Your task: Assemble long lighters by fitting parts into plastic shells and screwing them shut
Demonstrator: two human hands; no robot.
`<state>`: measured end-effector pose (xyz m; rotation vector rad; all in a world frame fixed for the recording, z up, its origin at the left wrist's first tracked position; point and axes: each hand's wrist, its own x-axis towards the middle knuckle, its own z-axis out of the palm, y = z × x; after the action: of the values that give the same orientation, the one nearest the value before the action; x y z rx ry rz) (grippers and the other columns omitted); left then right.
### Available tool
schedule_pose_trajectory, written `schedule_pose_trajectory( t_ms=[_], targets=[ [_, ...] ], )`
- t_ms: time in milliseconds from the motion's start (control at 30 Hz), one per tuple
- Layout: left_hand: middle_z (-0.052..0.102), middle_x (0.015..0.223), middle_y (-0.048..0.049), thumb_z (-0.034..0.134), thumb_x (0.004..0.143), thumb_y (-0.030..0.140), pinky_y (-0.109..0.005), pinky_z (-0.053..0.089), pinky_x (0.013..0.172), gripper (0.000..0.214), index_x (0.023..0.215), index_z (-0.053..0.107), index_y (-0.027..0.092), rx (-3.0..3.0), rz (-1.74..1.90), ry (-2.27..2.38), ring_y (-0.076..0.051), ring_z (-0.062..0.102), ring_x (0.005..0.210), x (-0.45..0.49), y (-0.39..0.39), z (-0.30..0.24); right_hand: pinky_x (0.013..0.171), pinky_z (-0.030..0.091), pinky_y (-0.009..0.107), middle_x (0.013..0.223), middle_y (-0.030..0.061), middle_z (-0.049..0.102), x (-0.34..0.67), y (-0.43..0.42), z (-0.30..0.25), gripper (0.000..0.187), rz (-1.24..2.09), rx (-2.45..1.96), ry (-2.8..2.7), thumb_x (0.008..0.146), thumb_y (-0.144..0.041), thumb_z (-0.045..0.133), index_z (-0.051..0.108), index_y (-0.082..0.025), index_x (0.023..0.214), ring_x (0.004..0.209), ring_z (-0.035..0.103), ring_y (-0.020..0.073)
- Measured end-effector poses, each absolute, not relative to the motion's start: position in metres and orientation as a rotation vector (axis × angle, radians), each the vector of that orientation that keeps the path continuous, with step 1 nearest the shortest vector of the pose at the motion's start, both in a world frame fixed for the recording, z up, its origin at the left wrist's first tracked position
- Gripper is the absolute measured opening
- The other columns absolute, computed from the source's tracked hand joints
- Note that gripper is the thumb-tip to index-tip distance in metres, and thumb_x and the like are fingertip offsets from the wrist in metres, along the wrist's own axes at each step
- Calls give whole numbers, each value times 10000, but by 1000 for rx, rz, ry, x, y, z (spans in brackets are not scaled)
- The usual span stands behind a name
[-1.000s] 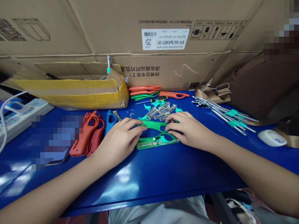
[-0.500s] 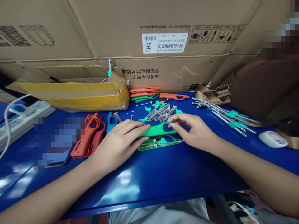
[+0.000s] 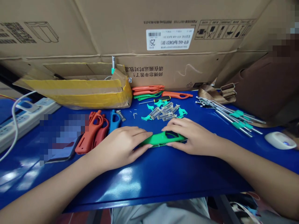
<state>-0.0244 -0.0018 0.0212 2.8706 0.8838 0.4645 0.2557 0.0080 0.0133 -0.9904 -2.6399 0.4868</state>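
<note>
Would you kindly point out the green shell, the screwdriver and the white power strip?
Green shell (image 3: 159, 139): head view, upper face, left of its opening.
Screwdriver (image 3: 161, 99): head view, black-and-yellow handle.
White power strip (image 3: 26, 120): head view, top face.

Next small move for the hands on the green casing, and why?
Probably squeeze the green casing gently together along its near edge. The left hand and right hand hold it near opposite ends, and small pale bits show beneath that edge, so it may not be fully closed.
</note>
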Motion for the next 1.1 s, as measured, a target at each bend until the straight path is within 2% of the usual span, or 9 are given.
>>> schedule_pose_trajectory(
  t_ms=[167, 400, 633, 1100],
  targets=[
    [753, 1030, -71, 513, 1027, 319, -387, 576, 814, 284, 1188, 693, 170, 2899, 311, 877, -231, 712, 894, -23, -1, 23, 952, 454, 441, 1234, 93, 644, 254, 10, 8, 417, 471, -959, -2704, 924, -484, 677, 622, -224, 1245, 1120, 603, 265],
    [726, 1011, -53, 575, 989, 344, -382, 546, 785, 270, 1171, 683, 176, 2893, 251, 916, -231, 674, 879, -21, -1, 22, 962, 464, 436, 1232, 102, 654, 254, 9, 6, 337, 461, -941, -2688, 985, -362, 604, 601, -207, 1284, 1118, 605, 249],
    [712, 1064, -46, 571, 992, 320, -373, 526, 841, 254, 1184, 672, 190, 2869, 244, 911, -223, 654, 924, -21, -1, 20, 956, 475, 444, 1223, 105, 650, 255, 8, 9, 327, 394, -935, -2735, 974, -373, 623, 635, -208, 1256, 1099, 606, 259],
    [696, 1024, -44, 587, 984, 334, -369, 533, 807, 230, 1137, 679, 189, 2821, 263, 972, -227, 660, 926, -18, -2, 17, 952, 495, 447, 1201, 111, 629, 254, 6, 7, 325, 417, -959, -2706, 969, -368, 629, 638, -197, 1245, 1073, 608, 253]
  ],
)
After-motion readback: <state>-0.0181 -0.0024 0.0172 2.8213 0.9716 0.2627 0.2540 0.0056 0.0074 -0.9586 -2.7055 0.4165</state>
